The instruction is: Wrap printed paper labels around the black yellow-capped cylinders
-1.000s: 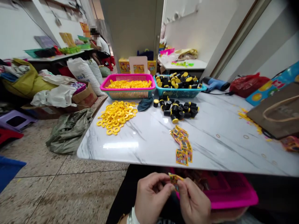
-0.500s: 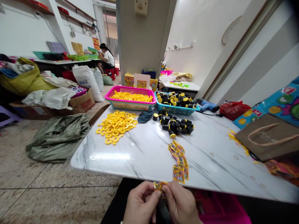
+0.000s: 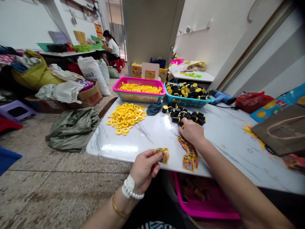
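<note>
My left hand (image 3: 144, 167) pinches a small orange and yellow sticker (image 3: 163, 155) at the near edge of the marble table (image 3: 152, 136). My right hand (image 3: 192, 131) reaches forward over the table, fingers curled on the near end of a pile of black cylinders with yellow caps (image 3: 184, 115); what the fingers hold is hidden. A strip of more stickers (image 3: 189, 154) lies under and just behind my right wrist. A heap of yellow rings (image 3: 125, 118) lies to the left of the cylinders.
A pink basket of yellow rings (image 3: 139, 89) and a blue basket of capped cylinders (image 3: 188, 93) stand at the table's far edge. A blue heat gun (image 3: 221, 96), a red bag and a brown paper bag (image 3: 282, 130) lie to the right. A pink bin (image 3: 202, 208) sits under the table. A person sits far back.
Both hands held one sticker near my lap. Now the right hand has let go and reached forward to the black cylinders; the left hand keeps the sticker, raised to the table edge.
</note>
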Demonstrator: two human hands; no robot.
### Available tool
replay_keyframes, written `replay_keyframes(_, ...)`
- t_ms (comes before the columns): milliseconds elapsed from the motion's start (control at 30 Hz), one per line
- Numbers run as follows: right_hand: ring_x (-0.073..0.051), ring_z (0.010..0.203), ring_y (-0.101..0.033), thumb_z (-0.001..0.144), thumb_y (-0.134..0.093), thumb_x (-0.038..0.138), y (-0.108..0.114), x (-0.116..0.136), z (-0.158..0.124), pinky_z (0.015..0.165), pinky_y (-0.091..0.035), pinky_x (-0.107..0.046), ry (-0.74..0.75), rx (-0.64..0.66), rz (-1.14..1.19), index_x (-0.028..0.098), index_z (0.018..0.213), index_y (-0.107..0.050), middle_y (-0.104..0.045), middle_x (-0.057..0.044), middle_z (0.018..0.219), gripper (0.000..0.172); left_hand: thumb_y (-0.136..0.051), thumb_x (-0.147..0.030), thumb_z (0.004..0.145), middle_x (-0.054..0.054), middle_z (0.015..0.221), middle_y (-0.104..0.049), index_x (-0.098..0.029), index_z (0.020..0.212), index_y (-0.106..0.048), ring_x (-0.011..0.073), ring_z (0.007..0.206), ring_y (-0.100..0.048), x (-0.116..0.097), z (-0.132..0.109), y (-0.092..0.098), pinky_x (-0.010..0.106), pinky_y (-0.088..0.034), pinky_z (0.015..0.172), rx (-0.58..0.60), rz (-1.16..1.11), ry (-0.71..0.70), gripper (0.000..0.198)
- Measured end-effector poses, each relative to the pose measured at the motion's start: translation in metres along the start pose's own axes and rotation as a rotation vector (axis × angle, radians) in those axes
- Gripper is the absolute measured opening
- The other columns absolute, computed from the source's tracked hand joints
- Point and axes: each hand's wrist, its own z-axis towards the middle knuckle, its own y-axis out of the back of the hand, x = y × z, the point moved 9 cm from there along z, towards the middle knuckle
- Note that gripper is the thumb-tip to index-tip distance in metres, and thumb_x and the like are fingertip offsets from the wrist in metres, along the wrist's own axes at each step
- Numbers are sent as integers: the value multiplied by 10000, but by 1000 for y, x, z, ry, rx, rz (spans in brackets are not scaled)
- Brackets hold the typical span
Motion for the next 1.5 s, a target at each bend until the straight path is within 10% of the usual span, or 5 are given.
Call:
replay_keyframes(233, -158, 677, -665, 838, -703, 358, 20, 1, -111, 655, -552, -299, 15, 183, 1352, 248, 1203, -644, -717, -37, 925, 386, -885, -274, 602, 3, 713, -615, -69, 816, -672, -30, 384, -358, 7, 8, -11, 112, -147, 331, 39, -136, 84, 365)
replay_keyframes(367, -120, 647, -655, 788, -772, 305, 3, 6, -145, 642, -559, -260, -118, 217, 1624, 243, 1180, -637, -714, -19, 916, 419, -870, -270, 629, -25, 666, -568, -81, 817, -651, -25, 385, -351, 18, 9, -27, 110, -151, 329, 89, -156, 111, 345)
replay_keyframes(700, -128, 655, -627, 790, -740, 281, 27, -2, -155, 553, -518, -242, -5, -50, 1051, 206, 1025, -664, -706, -102, 1103, 257, -812, -385, 690, -59, 475, -459, -103, 763, -613, -1, 371, -295, 23, 10, -31, 132, -107, 343, 94, -58, 68, 353)
replay_keyframes(1067, -174, 818, -708, 770, -792, 270, 6, 9, -164, 696, -595, -251, 20, -28, 1366, 230, 1028, -628, -715, -38, 930, 308, -755, -408, 767, -11, 596, -574, -106, 1044, -662, 32, 433, -408, 10, -7, -7, 137, -263, 378, 40, 194, -82, 420)
replay_keyframes(1500, -205, 956, -680, 873, -670, 203, 36, 24, -188, 823, -590, -330, 364, -207, 924, 277, 1249, -676, -692, -82, 1047, 384, -834, -417, 673, 33, 737, -650, -108, 949, -674, 108, 593, -590, 40, -6, -33, 231, -507, 559, 351, 303, 57, 444)
